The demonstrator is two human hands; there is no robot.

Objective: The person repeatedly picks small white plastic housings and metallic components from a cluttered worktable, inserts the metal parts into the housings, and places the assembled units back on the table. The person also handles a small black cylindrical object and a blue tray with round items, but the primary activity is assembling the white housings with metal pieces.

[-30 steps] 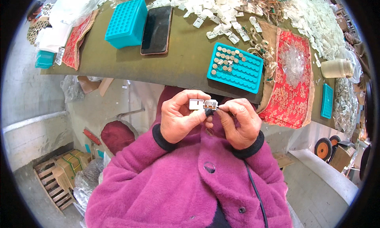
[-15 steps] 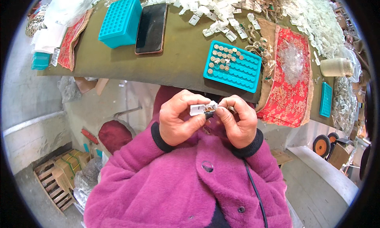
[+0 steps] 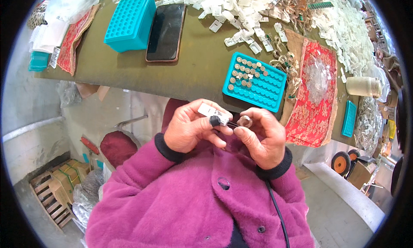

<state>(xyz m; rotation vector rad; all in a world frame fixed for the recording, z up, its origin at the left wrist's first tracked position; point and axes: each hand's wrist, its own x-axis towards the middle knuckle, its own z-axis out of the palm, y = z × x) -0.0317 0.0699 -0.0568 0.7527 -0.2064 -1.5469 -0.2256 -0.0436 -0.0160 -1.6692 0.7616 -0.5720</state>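
Observation:
My left hand [image 3: 187,129] is closed around a small white plastic case [image 3: 208,110] with thin wires at its right end. Something black covers the left thumb's tip [image 3: 214,121]. Just to the right, my right hand [image 3: 266,138] pinches a small shiny coil of thin wire [image 3: 245,121] between thumb and fingers. Dark wires stretch between the case and the coil. Both hands are in front of the table's near edge. Beyond them lies a turquoise tray [image 3: 264,102] with round pockets, partly filled with silvery button cells [image 3: 242,69].
A phone [image 3: 165,32] lies beside a turquoise block of stacked trays [image 3: 129,24]. White plastic cases [image 3: 241,15] are heaped at the back, with wire coils [image 3: 289,65] nearby. Red patterned cloth [image 3: 312,119], a thread spool [image 3: 363,86] and another tray [image 3: 349,119] lie right.
My hands have moved slightly apart. The case has tilted in my left hand, and my right hand has shifted right and down with the coil, exposing the wires between them.

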